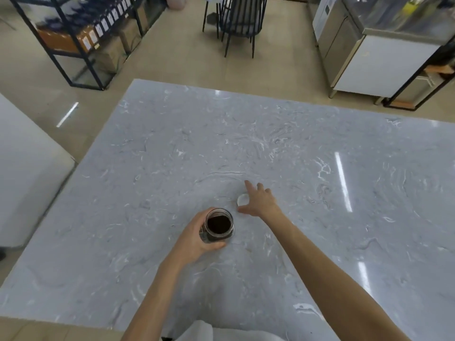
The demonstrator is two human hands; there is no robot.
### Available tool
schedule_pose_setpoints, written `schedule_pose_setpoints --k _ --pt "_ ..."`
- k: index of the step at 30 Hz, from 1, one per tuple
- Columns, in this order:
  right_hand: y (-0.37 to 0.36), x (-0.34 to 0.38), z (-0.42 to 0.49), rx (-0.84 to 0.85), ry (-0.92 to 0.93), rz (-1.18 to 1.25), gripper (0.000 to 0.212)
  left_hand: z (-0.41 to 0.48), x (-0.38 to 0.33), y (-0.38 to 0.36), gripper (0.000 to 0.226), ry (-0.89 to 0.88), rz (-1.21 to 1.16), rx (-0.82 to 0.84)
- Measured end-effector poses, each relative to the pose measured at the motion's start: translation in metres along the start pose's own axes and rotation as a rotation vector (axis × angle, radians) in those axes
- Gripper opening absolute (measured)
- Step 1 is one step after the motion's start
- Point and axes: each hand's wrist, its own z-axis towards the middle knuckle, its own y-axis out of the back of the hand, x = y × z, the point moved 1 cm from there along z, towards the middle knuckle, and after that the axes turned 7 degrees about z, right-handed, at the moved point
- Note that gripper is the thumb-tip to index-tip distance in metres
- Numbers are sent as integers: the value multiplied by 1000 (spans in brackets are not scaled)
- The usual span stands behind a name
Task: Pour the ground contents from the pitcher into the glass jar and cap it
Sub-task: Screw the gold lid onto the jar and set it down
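Pouring part looks done: glass jar (219,225) sitting upright on the marble surface (270,148), mouth open, dark grounds filling it well up. No pitcher anywhere in view. Left hand (197,238) wrapped around the jar from its 8 o'clock side, fingers (200,216) curled and clamped on the glass, thumb across the near wall.

Capping step now, by the look of it. White cap (241,200) lying flat on the surface just beside the jar, at about 1 o'clock from it. Right hand (259,201) reaching over the cap's far-right edge, fingers spread apart, thumb tip down at the cap's 6 o'clock. Touching it or just hovering? Can't tell from this angle, but definitely no closed grip yet.

Next move probably calls for pinching the cap by its rim, lifting it clear, swinging it to 7 o'clock over the jar mouth and setting it level before twisting or pressing. Left hand best kept firm so the jar doesn't skate on that glossy stone or tip any grounds out.
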Motion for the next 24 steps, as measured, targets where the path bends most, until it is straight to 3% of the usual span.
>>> schedule_pose_setpoints --k 2,6,9,11,15,17,19,22,24 --pt "-16 -2 13 42 9 -52 95 0 2 0 85 3 1 11" --pt "-39 -11 22 -60 64 -95 69 0 7 -1 88 19 -11 26" --pt "-35 -19 22 -97 99 -8 66 2 6 0 87 19 -14 31" --pt "-23 -22 16 -124 133 332 67 2 5 1 86 10 -6 34" --pt "-2 -23 -20 -158 114 1758 55 3 1 3 85 13 16 47" --pt "-5 -23 -36 -59 76 2185 42 2 -2 3 85 20 22 52" --pt "-17 -23 -52 10 37 2300 43 0 -4 2 85 26 24 61" --pt "-49 -19 -69 20 -61 2248 45 -1 -6 -1 91 34 24 112" --pt "-71 -18 -74 24 -159 2376 43 -3 -7 -5 94 33 34 144"
